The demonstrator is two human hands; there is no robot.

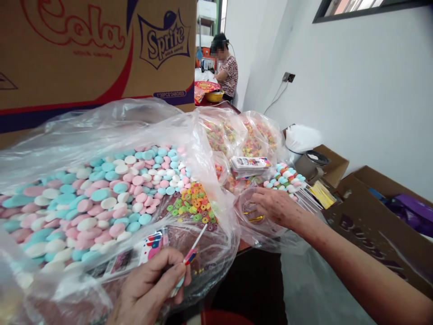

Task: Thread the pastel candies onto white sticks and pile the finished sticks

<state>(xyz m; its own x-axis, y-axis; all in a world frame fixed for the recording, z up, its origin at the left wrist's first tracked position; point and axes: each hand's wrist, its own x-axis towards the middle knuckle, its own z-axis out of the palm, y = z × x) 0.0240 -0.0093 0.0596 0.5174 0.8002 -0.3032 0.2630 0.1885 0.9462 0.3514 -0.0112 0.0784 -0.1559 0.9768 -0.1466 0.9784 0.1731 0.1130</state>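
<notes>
My left hand [154, 284] is closed around a stick candy [195, 249] with a white stick and a printed, partly coloured wrapper; a pale blue end shows below my fingers. My right hand [274, 205] reaches over a clear round tub [241, 205], its fingers loosely bent and pointing down. Inside that tub lie gold twist ties [255, 218]. Nothing is visible in the right fingers. Between the hands, small ring candies [194, 201] in yellow, orange and green lie on plastic, beside a large heap of pink, blue and white oval candies [101, 194].
A large carton [98, 54] stands at the back left. Bags of ring candies [250, 135], a stack of printed cards [250, 166] and candy skewers on white sticks [287, 180] lie beyond the tub. Open cartons [368, 225] stand right. Another person [230, 70] works behind.
</notes>
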